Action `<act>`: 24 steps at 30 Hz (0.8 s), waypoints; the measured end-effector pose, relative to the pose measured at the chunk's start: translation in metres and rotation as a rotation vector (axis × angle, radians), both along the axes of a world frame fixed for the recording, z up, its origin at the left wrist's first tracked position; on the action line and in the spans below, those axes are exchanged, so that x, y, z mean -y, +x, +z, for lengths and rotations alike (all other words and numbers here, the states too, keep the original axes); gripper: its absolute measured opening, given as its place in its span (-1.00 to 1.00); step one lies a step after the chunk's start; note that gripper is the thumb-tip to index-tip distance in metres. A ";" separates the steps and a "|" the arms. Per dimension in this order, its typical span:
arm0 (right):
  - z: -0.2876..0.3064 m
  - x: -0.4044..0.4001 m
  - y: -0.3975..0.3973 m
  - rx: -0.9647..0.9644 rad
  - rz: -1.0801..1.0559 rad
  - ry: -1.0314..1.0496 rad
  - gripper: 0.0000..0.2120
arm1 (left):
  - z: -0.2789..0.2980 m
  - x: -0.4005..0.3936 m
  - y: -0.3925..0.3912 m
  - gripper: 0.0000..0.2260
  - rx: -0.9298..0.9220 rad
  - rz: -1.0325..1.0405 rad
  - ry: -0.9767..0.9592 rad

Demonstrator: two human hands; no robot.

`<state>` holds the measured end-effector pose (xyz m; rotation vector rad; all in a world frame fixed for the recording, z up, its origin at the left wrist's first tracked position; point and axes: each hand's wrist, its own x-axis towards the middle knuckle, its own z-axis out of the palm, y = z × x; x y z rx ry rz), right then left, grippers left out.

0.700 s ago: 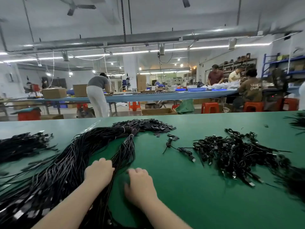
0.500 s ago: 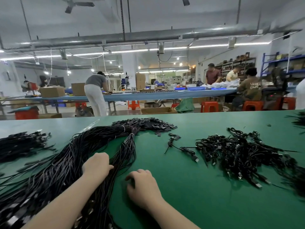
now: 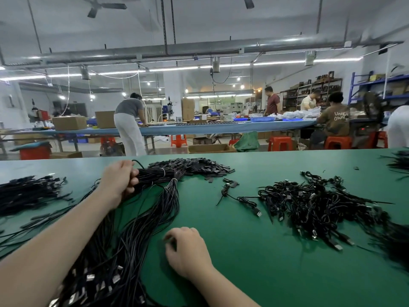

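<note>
Right, the left hand (image 3: 120, 180) is out over the far part of the green table (image 3: 243, 273), fingers curled around the cable bundle (image 3: 155, 209) and gripping it just short of the white tie (image 3: 164, 172). That bundle is a thick sheaf of long black leads, and it runs from the near left edge up toward the middle of the table. Its metal USB plugs (image 3: 89, 278) are fanned out down by the forearm. The flat black ends (image 3: 199, 167) are heaped just past the tie.

Now the right hand (image 3: 188, 251): it sits knuckles-up, low over the table and just beside the bundle's loose strands, with the fingers tucked under. Its fingertips are blurred and hidden, so I cannot tell whether they pinch a lead.

Off to the right there's a tangled heap of coiled cables (image 3: 309, 204), well apart from both hands. One loose coiled cable (image 3: 243, 199) lies between that heap and the bundle. At far left lies another pile of leads (image 3: 26, 191). Beyond the table, people work at a long blue bench (image 3: 221, 127).
</note>
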<state>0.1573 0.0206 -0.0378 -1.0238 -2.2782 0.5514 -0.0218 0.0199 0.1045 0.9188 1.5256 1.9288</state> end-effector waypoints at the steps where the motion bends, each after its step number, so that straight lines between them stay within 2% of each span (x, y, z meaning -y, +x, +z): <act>1: 0.000 -0.001 0.001 -0.051 -0.013 -0.041 -0.70 | 0.007 0.004 0.009 -0.79 -0.071 0.051 0.051; 3: 0.001 -0.002 0.004 -0.184 -0.067 -0.130 -0.67 | 0.021 0.011 0.027 -0.77 -0.192 0.115 0.257; 5: 0.006 0.000 0.007 -0.382 -0.143 -0.215 -0.54 | 0.038 0.021 0.048 -0.81 -0.554 0.135 0.307; 7: 0.023 0.004 0.013 -0.630 -0.211 -0.237 -0.30 | 0.045 0.027 0.070 -0.88 -0.844 -0.039 0.148; 8: 0.036 0.005 0.021 -0.688 -0.232 -0.151 -0.21 | 0.044 0.030 0.081 -0.91 -0.941 -0.144 0.043; 10: 0.064 0.001 0.046 -0.591 -0.229 0.173 -0.18 | 0.032 0.036 0.101 -0.91 -1.118 -0.266 -0.081; 12: 0.091 -0.005 0.080 -0.378 -0.109 0.325 -0.45 | 0.018 0.040 0.116 -0.90 -1.150 -0.312 -0.068; 14: 0.108 -0.006 0.116 -0.175 0.046 0.244 -0.78 | 0.008 0.042 0.126 -0.89 -1.098 -0.356 -0.049; 15: 0.110 -0.007 0.137 -0.101 0.078 0.213 -0.83 | 0.004 0.042 0.130 -0.91 -1.088 -0.402 -0.074; 18: 0.109 -0.008 0.204 -0.067 -0.037 0.180 -0.85 | -0.008 0.047 0.134 -0.96 -1.081 -0.596 -0.205; 21: 0.101 -0.010 0.259 -0.126 -0.226 0.092 -0.81 | -0.021 0.055 0.117 -0.93 -1.027 -0.640 -0.293; 22: 0.096 -0.009 0.274 -0.078 -0.263 0.041 -0.79 | -0.026 0.059 0.113 -0.89 -0.997 -0.624 -0.296; 24: 0.088 -0.004 0.293 0.161 -0.285 -0.086 -0.78 | -0.032 0.066 0.111 -0.83 -0.896 -0.576 -0.257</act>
